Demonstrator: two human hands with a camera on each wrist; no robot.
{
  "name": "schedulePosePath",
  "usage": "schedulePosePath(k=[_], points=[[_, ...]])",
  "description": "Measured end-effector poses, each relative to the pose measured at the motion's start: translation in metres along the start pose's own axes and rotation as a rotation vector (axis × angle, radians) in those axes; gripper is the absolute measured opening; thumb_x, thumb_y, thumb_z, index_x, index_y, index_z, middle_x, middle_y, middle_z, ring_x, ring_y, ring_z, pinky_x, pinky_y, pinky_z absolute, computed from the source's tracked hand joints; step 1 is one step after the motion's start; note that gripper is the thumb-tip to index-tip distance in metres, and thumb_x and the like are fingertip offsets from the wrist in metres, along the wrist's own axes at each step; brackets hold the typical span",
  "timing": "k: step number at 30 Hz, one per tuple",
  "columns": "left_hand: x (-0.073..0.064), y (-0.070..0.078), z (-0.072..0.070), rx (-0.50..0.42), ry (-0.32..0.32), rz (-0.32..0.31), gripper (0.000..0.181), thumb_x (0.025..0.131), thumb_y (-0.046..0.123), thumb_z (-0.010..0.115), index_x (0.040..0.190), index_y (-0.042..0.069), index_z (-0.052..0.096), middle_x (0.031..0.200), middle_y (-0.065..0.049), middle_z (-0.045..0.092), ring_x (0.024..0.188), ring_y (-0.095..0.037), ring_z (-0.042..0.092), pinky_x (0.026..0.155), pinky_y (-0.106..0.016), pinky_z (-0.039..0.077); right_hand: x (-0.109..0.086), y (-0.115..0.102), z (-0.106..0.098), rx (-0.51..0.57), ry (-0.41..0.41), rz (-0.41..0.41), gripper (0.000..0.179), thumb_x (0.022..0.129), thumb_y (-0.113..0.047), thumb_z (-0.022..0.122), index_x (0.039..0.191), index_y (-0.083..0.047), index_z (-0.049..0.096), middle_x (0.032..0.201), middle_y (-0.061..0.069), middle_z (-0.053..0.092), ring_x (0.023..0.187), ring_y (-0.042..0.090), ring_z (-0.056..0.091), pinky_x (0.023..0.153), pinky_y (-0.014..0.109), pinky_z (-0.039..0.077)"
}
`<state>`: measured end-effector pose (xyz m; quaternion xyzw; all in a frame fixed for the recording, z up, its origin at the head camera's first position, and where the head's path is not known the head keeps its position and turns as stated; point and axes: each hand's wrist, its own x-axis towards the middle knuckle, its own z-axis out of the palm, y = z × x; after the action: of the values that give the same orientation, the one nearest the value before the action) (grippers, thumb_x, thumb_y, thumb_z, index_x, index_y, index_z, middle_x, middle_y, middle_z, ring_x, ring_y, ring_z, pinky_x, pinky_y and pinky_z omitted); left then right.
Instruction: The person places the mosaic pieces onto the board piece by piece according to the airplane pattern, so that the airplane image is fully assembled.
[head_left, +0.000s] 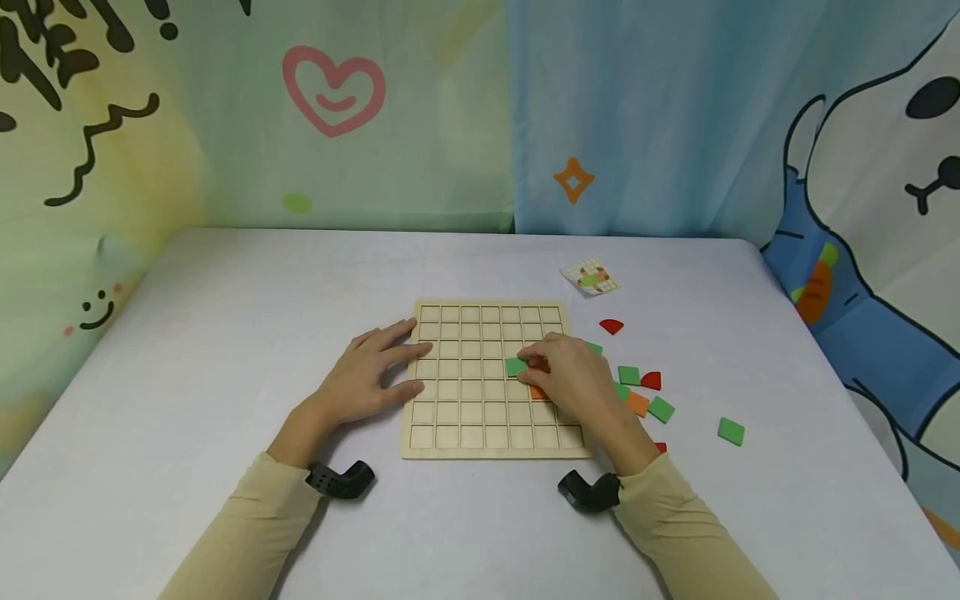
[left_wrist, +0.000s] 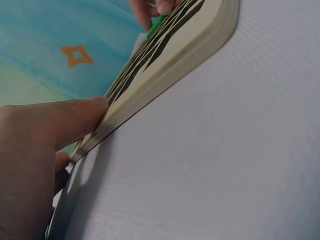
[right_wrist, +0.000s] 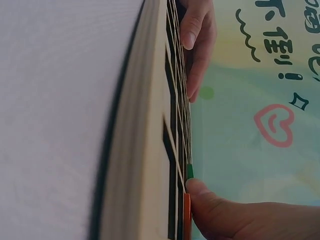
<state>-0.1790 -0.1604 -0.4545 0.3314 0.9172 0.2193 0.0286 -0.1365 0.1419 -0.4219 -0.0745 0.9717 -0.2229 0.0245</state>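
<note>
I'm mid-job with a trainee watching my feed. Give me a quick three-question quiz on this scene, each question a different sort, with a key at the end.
1. True or false: the left hand touches the left edge of the grid board.
2. Multiple choice: in the head view, what colour is the loose piece lying farthest to the right? A) red B) orange C) green
3. Fill the gap with left or right: the patterned card lies past the far ____ corner of the grid board.

Key: 1. True. 2. C. 3. Right.
</note>
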Motion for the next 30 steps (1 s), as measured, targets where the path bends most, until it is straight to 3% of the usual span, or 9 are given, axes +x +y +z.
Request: schedulePosePath(k=[12, 30], points=[[0.0007, -0.0001, -0.0005, -0.006, -0.004, -0.002, 0.056, 0.088, 0.047, 0.058, 0.138, 0.022, 0.052, 0.155, -0.006, 0.03, 0.143, -0.025, 0.029, 0.115, -0.049, 0.02, 0.0025, 0.0037, 0.0004, 0.149, -0.084, 0.097, 0.027, 0.082, -0.03, 0.075, 0.107, -0.021, 0.073, 0.081, -0.005, 0.059, 0.077, 0.013, 0.053, 0.06, 0.025, 0.04], [0.0011, -0.0023, 0.0006, 0.003, -0.005, 0.008, 0.056, 0.088, 0.048, 0.058, 0.138, 0.023, 0.052, 0.155, -0.006, 0.031, 0.143, -0.025, 0.03, 0.114, -0.049, 0.021, 0.0028, 0.004, -0.0009, 0.187, -0.095, 0.108, 0.026, 0.08, -0.03, 0.076, 0.105, -0.021, 0.073, 0.077, -0.004, 0.058, 0.076, 0.013, 0.052, 0.06, 0.025, 0.039]])
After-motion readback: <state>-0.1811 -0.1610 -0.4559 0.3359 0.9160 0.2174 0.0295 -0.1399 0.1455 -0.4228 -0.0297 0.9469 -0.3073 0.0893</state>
